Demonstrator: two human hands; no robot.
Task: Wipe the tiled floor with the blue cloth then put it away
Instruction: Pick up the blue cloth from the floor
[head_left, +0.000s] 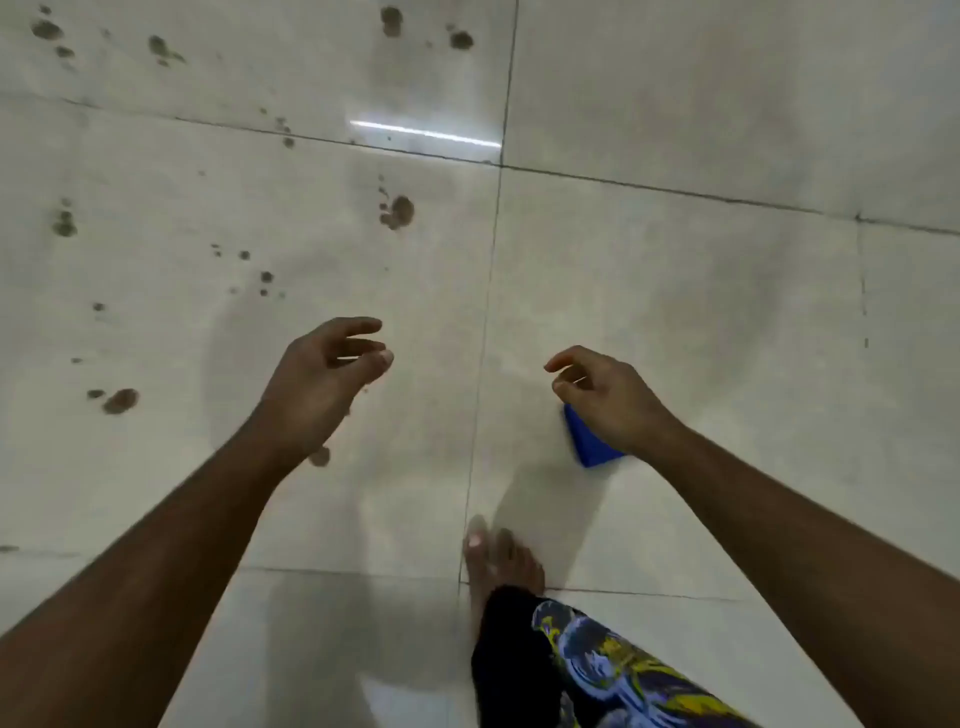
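The pale tiled floor (675, 291) fills the view, with dark dirty spots (397, 212) scattered over its left half. My right hand (602, 395) hovers over the floor at centre right with its fingers curled. A folded blue cloth (589, 441) sticks out from under its palm, mostly hidden by the hand and wrist; it looks held in the palm. My left hand (327, 379) hovers at centre left, fingers loosely curled, holding nothing.
My bare foot (501, 558) stands on a grout line near the bottom centre, with a patterned dark trouser leg (571, 670) above it. A light strip reflects off the tiles (423, 132) further ahead. More spots lie at the far left (119, 401).
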